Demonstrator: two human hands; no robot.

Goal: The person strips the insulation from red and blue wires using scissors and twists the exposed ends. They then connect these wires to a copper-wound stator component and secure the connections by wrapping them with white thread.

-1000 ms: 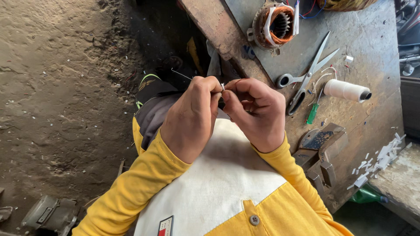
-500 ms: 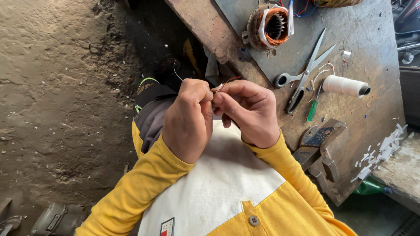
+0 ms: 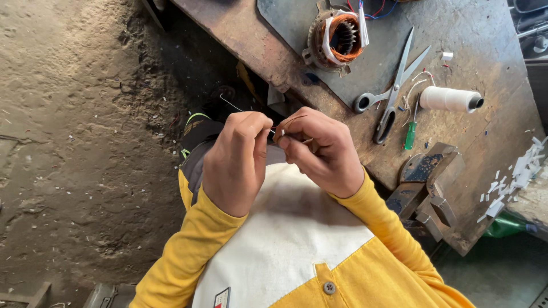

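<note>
Seen from above, the person's two hands meet close in front of the chest, over a white and yellow shirt. The left hand (image 3: pixel 237 162) is curled, its thumb and forefinger pinched together on a thin wire (image 3: pixel 231 104) whose free end arcs up and away to the left over the dark gap beside the tabletop. The right hand (image 3: pixel 319 151) is also curled, its fingertips pinching the same fine strand just beside the left thumb, where a small pale bit shows between the two hands; what exactly that bit is cannot be told. The wire thus sits in the air between both hands, just short of the tabletop's (image 3: pixel 262 51) near edge. On that worn, rusty metal tabletop, well apart from the hands, stands a motor stator (image 3: pixel 337 39) with copper windings and white binding, coloured leads trailing from its top. Right of it lie a pair of scissors (image 3: pixel 394 85), blades pointing away from the person, and near their handles a small green-handled tool (image 3: pixel 410 136). A spool of white thread (image 3: pixel 451 98) lies on its side just beyond the scissors. A metal vise (image 3: pixel 428 182) sits at the tabletop's edge near the right forearm, and white scraps (image 3: pixel 514 179) are scattered at the far right. The dirt floor (image 3: pixel 74 142) fills the left side.
</note>
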